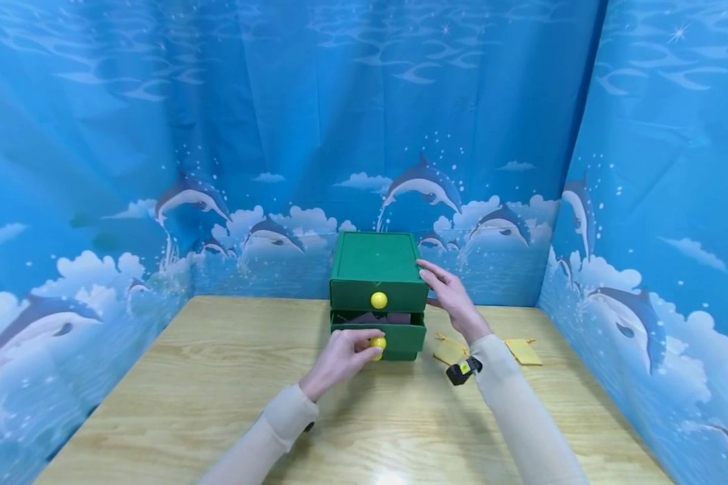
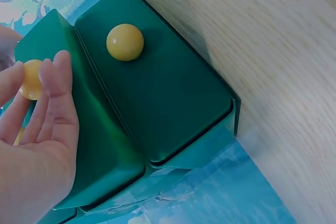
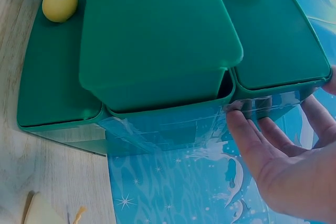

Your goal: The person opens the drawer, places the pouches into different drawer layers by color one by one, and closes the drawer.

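Fingers (image 1: 371, 333) of left hand (image 1: 342, 357) pinching round yellow knob (image 1: 379, 343), middle drawer (image 1: 408, 337) partway out! Right hand (image 1: 453, 296), fingers loosely extended, against side of green three-drawer cabinet (image 1: 376, 259).

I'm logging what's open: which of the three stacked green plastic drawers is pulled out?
The middle rectangular green plastic drawer: its front juts out beyond the others, while the top green drawer and bottom green drawer sit closed.

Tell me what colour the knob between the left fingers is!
It's plain yellow. The knob shows best in the left wrist view, partly covered by the fingers.
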